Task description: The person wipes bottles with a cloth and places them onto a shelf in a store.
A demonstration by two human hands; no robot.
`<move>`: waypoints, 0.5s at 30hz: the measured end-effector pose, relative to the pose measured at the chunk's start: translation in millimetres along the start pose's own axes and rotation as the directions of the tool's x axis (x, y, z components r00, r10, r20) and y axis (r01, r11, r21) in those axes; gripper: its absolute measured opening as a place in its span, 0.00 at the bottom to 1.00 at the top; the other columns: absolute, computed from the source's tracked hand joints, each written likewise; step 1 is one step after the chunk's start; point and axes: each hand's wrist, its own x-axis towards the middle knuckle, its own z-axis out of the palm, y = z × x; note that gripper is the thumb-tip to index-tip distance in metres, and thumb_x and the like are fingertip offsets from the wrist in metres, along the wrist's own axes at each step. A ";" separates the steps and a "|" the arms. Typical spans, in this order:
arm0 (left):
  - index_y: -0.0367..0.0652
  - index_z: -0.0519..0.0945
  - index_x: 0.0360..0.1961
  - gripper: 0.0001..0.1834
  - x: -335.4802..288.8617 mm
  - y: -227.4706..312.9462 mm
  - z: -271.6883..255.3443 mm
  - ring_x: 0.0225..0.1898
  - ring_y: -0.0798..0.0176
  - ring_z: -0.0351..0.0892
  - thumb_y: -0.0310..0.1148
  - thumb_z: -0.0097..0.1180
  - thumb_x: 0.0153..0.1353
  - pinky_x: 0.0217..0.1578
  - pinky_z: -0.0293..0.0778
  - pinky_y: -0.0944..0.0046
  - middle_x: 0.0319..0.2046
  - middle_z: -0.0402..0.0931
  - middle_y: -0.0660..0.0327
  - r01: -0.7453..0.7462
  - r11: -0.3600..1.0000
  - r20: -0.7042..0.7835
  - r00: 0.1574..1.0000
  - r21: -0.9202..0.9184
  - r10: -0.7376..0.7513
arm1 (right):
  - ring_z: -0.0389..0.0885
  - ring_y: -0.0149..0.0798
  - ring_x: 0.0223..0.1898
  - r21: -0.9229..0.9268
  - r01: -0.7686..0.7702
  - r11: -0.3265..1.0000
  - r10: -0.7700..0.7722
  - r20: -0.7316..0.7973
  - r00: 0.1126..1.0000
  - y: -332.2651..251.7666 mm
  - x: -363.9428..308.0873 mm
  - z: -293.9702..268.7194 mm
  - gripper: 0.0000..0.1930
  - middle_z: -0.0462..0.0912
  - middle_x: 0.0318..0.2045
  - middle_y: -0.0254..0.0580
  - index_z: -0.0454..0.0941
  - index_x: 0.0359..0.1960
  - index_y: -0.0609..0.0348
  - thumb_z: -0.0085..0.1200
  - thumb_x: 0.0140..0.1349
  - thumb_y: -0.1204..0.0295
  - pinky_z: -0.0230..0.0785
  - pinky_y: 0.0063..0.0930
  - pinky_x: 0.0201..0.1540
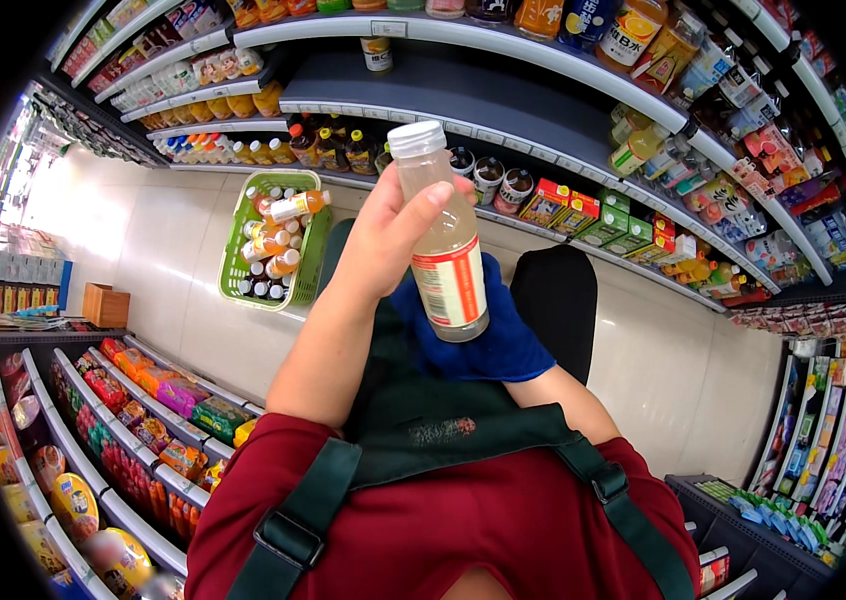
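Note:
My left hand [395,228] is wrapped round the upper part of a clear plastic bottle [443,225], thumb across its front. The bottle is tilted, with a white cap, cloudy pale liquid and a cream and red label. Behind and below it is a blue cloth [515,335], draped over my right hand, which holds it at the bottle's lower end. The cloth hides the right hand's fingers; only the wrist [543,388] and forearm show.
A green plastic basket [230,262] of capped drink bottles stands on the pale tiled floor [168,235] to the left. Ahead, a curved shelf [503,100] carries one small bottle [376,55]; bottles and cartons [563,205] line the shelf below. Snack racks [158,400] stand at left.

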 end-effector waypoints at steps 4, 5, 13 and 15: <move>0.36 0.62 0.59 0.27 -6.2 4.1 -0.5 0.49 0.56 0.76 0.39 0.50 0.64 0.49 0.73 0.57 0.46 0.74 0.52 -0.040 0.998 -0.043 0.998 -0.056 0.038 | 0.78 0.35 0.40 -0.327 0.065 0.943 -0.088 -0.055 0.995 -17.8 -6.8 7.2 0.24 0.78 0.39 0.37 0.69 0.51 0.60 0.58 0.57 0.60 0.72 0.28 0.44; 0.36 0.62 0.60 0.27 -7.0 3.3 -0.7 0.50 0.56 0.75 0.39 0.50 0.65 0.49 0.73 0.57 0.46 0.74 0.52 -0.056 0.996 -0.043 0.998 -0.070 0.053 | 0.79 0.36 0.41 -0.390 0.050 0.920 -0.104 -0.119 0.987 -21.6 -6.6 11.0 0.23 0.78 0.39 0.38 0.69 0.50 0.60 0.59 0.56 0.63 0.72 0.29 0.44; 0.40 0.64 0.54 0.36 -23.5 -8.8 17.2 0.47 0.64 0.75 0.31 0.70 0.45 0.49 0.71 0.63 0.44 0.73 0.58 -0.107 0.992 0.013 0.994 0.067 0.106 | 0.79 0.37 0.41 -0.606 -0.008 0.795 -0.227 -0.310 0.923 -33.8 -19.7 17.6 0.23 0.79 0.40 0.40 0.69 0.49 0.60 0.60 0.54 0.67 0.72 0.30 0.43; 0.38 0.66 0.54 0.37 -26.9 -6.8 22.2 0.48 0.61 0.75 0.31 0.70 0.43 0.50 0.71 0.60 0.45 0.74 0.56 -0.052 0.999 0.013 0.999 -0.015 0.052 | 0.79 0.38 0.41 -0.617 -0.008 0.787 -0.237 -0.314 0.920 -34.7 -22.9 17.1 0.22 0.79 0.39 0.40 0.69 0.49 0.60 0.60 0.54 0.67 0.72 0.30 0.43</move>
